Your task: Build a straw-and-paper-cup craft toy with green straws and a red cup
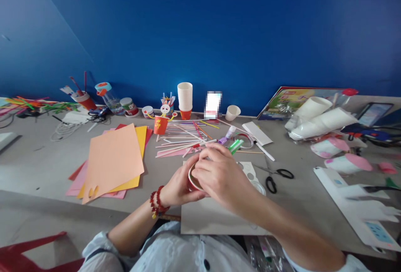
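Close to my body, a red paper cup (193, 182) with a white rim lies tilted in my left hand (180, 182), which is wrapped round its side. Over the cup's mouth bends my right hand (216, 174), its fingers curled in at the rim; what they hold, if anything, is hidden. A green clear-looking strip (235, 146) shows just beyond the right knuckles; I cannot tell whether it touches them. Beneath both hands is a pale board (213, 217). A finished red cup puppet (161, 124) with a rabbit face stands further back.
Paper sticks (181, 136) lie scattered mid-table. Coloured sheets (114, 159) are stacked at left. Black scissors (275, 178) rest at right, near a white power strip (354, 209). Stacked paper cups (185, 96), a phone (213, 105) and a single white cup (232, 112) stand along the blue wall.
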Demonstrator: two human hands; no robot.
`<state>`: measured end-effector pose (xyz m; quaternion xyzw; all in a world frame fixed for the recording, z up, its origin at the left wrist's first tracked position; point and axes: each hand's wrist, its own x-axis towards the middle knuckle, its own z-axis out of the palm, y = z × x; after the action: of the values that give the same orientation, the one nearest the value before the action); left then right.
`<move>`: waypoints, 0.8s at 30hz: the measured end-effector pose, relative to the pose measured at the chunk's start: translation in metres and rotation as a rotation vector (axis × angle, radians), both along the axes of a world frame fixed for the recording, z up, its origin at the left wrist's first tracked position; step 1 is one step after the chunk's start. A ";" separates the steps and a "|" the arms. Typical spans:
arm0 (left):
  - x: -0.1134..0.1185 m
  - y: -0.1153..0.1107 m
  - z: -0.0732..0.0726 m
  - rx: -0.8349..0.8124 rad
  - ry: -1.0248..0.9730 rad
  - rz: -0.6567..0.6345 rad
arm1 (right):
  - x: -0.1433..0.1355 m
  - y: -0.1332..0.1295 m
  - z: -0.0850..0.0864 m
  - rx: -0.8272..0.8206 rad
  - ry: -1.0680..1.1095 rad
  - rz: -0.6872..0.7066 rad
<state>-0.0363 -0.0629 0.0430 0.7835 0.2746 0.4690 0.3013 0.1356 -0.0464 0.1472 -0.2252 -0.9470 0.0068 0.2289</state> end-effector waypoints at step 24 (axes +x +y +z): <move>0.001 0.005 -0.007 -0.024 0.043 0.080 | 0.001 0.006 -0.005 -0.054 0.072 -0.028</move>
<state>-0.0352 -0.0578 0.0360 0.7780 0.3175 0.4606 0.2857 0.1371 -0.0404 0.1425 -0.2441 -0.9344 0.0371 0.2569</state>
